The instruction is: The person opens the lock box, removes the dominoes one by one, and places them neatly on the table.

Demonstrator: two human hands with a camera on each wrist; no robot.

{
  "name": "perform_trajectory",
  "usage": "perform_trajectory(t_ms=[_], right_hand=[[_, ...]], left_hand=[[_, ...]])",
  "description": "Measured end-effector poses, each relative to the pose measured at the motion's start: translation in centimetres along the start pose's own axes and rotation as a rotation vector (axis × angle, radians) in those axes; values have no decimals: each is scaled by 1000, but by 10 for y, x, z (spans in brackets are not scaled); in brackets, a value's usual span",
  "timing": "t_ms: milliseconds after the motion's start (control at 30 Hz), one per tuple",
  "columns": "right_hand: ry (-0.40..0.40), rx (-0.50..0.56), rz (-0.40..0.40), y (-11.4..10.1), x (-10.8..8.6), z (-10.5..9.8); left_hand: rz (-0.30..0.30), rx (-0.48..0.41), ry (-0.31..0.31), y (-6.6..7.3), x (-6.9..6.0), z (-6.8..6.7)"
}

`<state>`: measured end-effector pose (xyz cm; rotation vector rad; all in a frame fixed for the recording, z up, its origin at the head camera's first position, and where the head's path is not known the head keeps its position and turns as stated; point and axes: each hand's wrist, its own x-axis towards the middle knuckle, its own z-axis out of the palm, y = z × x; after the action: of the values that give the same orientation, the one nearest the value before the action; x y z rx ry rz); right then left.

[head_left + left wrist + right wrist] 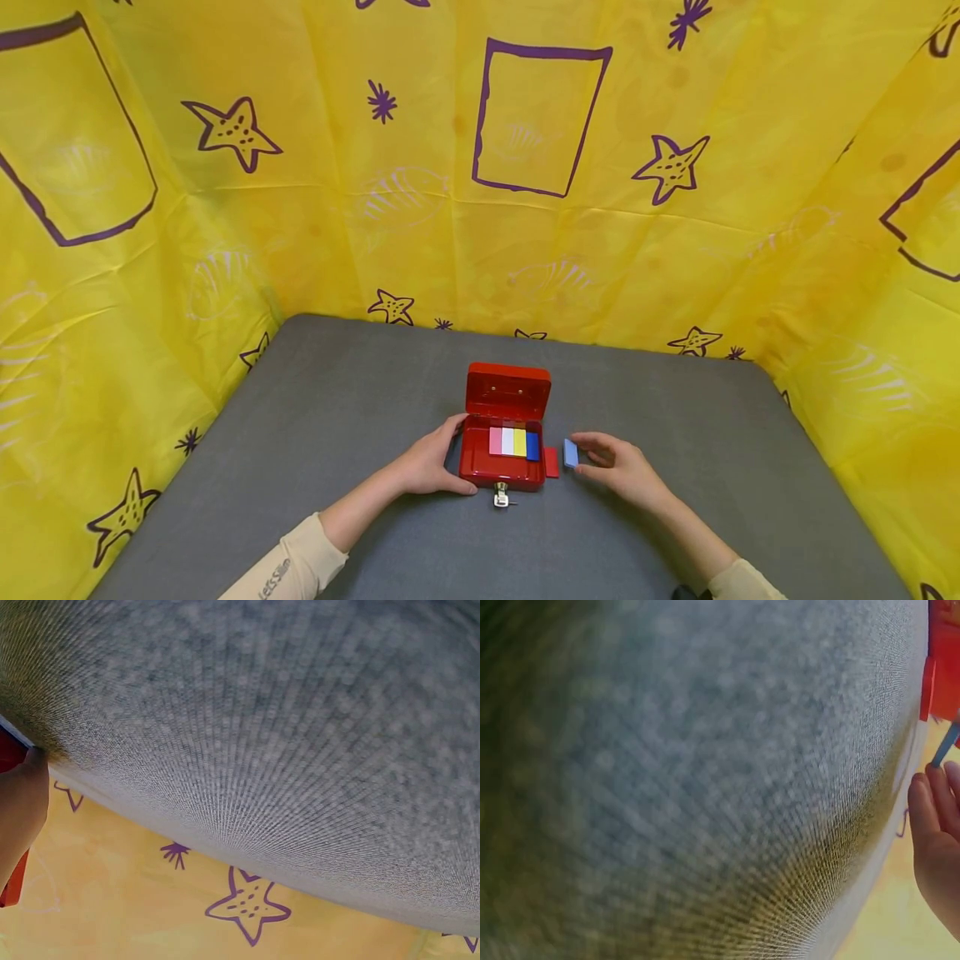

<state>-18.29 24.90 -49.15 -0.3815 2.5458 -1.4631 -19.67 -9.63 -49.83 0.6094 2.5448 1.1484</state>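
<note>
An open red metal box (480, 457) stands on the grey table, its lid (507, 393) raised at the back. Inside, pink, white, yellow and dark blue blocks (513, 442) lie side by side. My left hand (426, 461) grips the box's left side, thumb at the front corner and fingers at the back; the left wrist view shows part of this hand (21, 806) against the red. My right hand (626, 471) pinches a light blue block (571, 453), also visible in the right wrist view (945, 745). A red block (551, 462) lies by the box's right side.
A small lock with a key (501, 497) is at the box's front. Grey table surface (375, 367) surrounds the box, and yellow patterned cloth (420, 250) hangs behind the table and along both sides.
</note>
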Motion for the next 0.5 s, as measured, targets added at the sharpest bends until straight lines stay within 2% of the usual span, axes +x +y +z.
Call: perform_trajectory(t_ms=[300, 500], right_hand=[[-24, -118, -64, 4, -1, 2], [-24, -164, -148, 6, 0, 3]], left_hand=[[-11, 3, -1, 0, 0, 1], [2, -8, -1, 0, 1, 0]])
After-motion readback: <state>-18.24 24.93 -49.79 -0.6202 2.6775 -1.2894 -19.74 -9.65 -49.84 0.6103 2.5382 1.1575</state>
